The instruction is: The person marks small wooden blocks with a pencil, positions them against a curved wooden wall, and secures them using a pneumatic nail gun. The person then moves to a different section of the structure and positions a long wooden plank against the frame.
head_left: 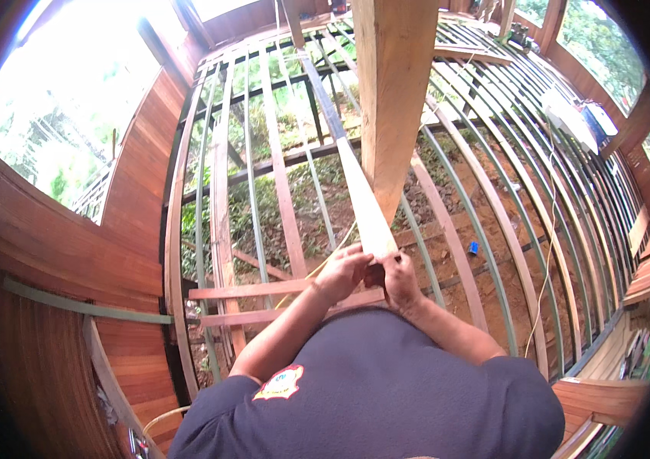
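Both hands meet at the near end of a long, pale timber plank (361,200), which runs away from the person up the middle of the view, narrowing toward a dark far end. The left hand (342,273) is closed on the plank's near end from the left side, fingers curled over the top edge. The right hand (400,279) is clamped on the same end from the right, its knuckles turned up; the two hands are touching or very nearly so. A broad, upright wooden post (391,84) stands just beyond the hands, and its lower, angled end overlaps the plank in the view; whether the two are in contact cannot be told. Beneath everything lies an open floor frame of green metal joists (485,229) with reddish wooden strips (283,183) laid among them, bare earth and greenery showing through the gaps. Two short reddish boards (244,292) lie crosswise just left of the left forearm. A curved wall of reddish boarding (57,252) rises on the person's left. The person wears a dark short-sleeved shirt (386,390) with a badge on the left chest.
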Demonstrator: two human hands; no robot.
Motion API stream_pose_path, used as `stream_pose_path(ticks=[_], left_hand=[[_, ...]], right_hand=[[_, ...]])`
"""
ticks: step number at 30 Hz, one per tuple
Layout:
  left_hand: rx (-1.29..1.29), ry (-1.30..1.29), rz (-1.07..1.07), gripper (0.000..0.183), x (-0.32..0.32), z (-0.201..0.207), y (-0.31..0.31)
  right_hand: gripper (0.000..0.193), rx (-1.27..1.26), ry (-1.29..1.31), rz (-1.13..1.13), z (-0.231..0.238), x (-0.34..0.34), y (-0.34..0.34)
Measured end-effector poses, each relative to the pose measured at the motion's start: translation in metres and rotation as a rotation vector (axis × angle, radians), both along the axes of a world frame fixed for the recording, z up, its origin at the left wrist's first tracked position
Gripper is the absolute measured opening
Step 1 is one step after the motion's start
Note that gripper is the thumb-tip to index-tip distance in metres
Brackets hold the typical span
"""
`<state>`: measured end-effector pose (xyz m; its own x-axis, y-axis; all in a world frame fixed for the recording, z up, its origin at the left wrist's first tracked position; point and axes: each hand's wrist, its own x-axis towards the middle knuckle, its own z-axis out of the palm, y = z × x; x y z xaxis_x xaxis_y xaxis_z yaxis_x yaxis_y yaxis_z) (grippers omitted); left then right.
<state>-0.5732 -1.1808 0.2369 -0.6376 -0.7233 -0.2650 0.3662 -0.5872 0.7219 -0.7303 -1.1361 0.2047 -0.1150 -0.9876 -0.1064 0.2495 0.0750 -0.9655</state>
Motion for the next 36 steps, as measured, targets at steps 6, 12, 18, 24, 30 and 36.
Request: stream_pose_path(ticks=[6, 12, 18, 24, 30, 36], left_hand=[[0.163, 0.167, 0.018, 0.026, -0.005, -0.015, 0.002], [-0.014, -0.131, -0.028, 0.027, 0.002, -0.032, -0.008], [0.288, 0.060, 0.127, 0.034, -0.003, -0.030, -0.016], [0.279, 0.149, 0.218, 0.040, -0.004, -0.028, -0.016], [0.305, 0.372, 0.210, 0.051, 0.002, -0.020, -0.026], [0.263, 0.485, 0.292, 0.044, 0.003, -0.009, -0.041]], right_hand=[[0.022, -0.011, 0.050, -0.008, 0.009, -0.003, -0.003], [0.040, 0.057, 0.711, 0.153, 0.041, -0.002, -0.016], [0.035, -0.022, 1.260, 0.301, 0.069, 0.010, -0.018], [0.023, -0.347, 1.295, 0.165, 0.072, 0.016, -0.009], [0.026, -0.481, 1.230, 0.019, 0.079, 0.013, -0.011], [0.030, -0.552, 1.169, -0.021, 0.083, 0.017, -0.021]])
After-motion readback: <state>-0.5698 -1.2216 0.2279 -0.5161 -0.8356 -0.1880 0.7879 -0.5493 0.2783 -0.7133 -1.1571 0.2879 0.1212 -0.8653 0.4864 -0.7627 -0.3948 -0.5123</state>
